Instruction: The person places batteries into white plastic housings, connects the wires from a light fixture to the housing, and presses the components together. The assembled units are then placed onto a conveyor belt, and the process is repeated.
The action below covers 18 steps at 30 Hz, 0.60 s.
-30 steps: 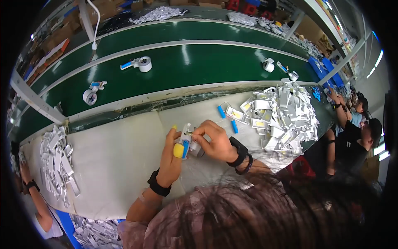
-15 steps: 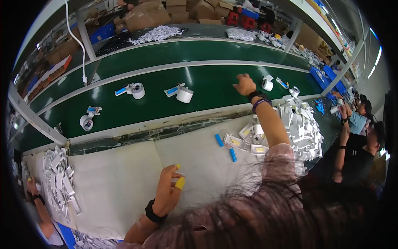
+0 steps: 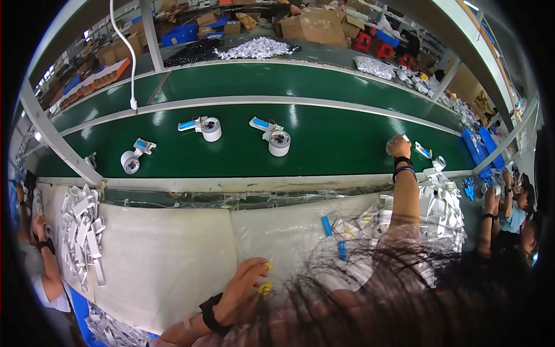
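My right hand (image 3: 398,147) reaches far over the green belt, its fingers closed around a white cylindrical housing (image 3: 406,138) that the hand mostly hides. To its right on the belt lies another white round unit (image 3: 439,163) joined to a piece with a blue cell (image 3: 423,150). My left hand (image 3: 243,284), with yellow finger cots on two fingertips, hovers over the pale work sheet (image 3: 167,248). Its fingers are apart and hold nothing. Two blue cylindrical cells (image 3: 327,226) lie on the sheet below my right forearm, beside white cases partly covered by hair.
Three more white units (image 3: 279,143) with blue cells sit along the belt (image 3: 335,144). White plastic parts are heaped at left (image 3: 82,231) and right (image 3: 442,202). A white cable (image 3: 132,75) hangs at upper left. Co-workers' arms (image 3: 49,266) show at both sides.
My right hand has closed over the white cylindrical housing it was beside. The view has shifted, and the middle unit on the belt has turned its open face up. My left hand stays low, empty.
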Tool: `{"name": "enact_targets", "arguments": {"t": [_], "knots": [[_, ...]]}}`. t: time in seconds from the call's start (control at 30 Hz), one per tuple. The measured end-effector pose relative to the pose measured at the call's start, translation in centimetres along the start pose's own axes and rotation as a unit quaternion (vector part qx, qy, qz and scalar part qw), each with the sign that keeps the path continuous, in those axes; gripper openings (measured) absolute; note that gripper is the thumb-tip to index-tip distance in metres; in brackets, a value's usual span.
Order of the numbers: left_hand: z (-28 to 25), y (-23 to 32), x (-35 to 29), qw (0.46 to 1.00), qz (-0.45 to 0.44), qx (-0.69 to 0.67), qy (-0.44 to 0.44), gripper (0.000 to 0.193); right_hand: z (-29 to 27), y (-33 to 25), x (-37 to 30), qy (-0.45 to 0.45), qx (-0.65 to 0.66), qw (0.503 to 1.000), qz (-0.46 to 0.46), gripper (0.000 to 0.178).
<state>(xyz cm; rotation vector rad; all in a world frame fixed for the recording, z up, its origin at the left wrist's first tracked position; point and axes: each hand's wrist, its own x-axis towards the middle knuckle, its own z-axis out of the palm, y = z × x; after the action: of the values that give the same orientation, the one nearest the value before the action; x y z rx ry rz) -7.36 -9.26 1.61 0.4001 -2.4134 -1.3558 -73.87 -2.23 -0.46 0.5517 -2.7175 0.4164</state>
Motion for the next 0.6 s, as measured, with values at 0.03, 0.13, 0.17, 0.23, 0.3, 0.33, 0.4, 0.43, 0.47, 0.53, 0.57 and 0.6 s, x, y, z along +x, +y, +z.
{"name": "enact_targets", "arguments": {"t": [0.03,0.13,0.17,0.23,0.3,0.33,0.4,0.43,0.47,0.53,0.57,0.6], "knots": [[0.2,-0.3,0.0,0.999,0.032,-0.002,0.023,0.054,-0.5,-1.2,-0.5,-0.017,0.015,0.999,-0.041,0.057],[0.4,-0.1,-0.2,0.997,0.041,-0.026,0.052,0.051,-4.9,-5.5,-2.4,-0.125,0.259,0.957,-0.026,0.049],[0.4,0.1,-0.3,0.997,0.013,-0.050,0.057,0.050,-6.8,-7.1,-3.9,-0.123,0.261,0.957,-0.028,0.049],[0.7,-0.2,-0.4,0.995,0.004,-0.074,0.064,0.052,-11.9,-9.5,-7.8,-0.255,0.461,0.849,-0.046,0.047],[1.1,-0.2,-0.6,0.993,-0.015,-0.095,0.071,0.054,-15.8,-11.5,-12.9,-0.306,0.521,0.789,-0.109,0.038],[1.1,0.0,-0.3,0.992,0.021,0.010,0.124,0.059,-17.6,-12.2,-15.8,-0.324,0.536,0.770,-0.126,0.039],[0.6,0.1,0.2,0.977,0.047,0.113,0.175,0.065,-18.9,-13.9,-21.7,-0.375,0.554,0.725,-0.164,0.040],[0.2,0.3,0.3,0.966,0.039,0.181,0.180,0.070,-18.7,-14.5,-24.8,-0.410,0.558,0.697,-0.184,0.040],[0.0,0.8,0.6,0.954,0.035,0.241,0.176,0.075,-18.8,-14.1,-27.8,-0.443,0.544,0.694,-0.165,0.040],[0.6,0.4,0.9,0.949,0.004,0.275,0.153,0.074,-18.4,-13.8,-32.5,-0.495,0.530,0.674,-0.138,0.041],[0.9,-0.3,0.8,0.940,-0.013,0.313,0.137,0.073,-18.4,-14.1,-34.4,-0.491,0.434,0.721,-0.226,0.038],[1.3,-1.2,0.5,0.942,-0.027,0.308,0.131,0.073,-18.9,-14.3,-35.9,-0.474,0.328,0.757,-0.310,0.036]]}}
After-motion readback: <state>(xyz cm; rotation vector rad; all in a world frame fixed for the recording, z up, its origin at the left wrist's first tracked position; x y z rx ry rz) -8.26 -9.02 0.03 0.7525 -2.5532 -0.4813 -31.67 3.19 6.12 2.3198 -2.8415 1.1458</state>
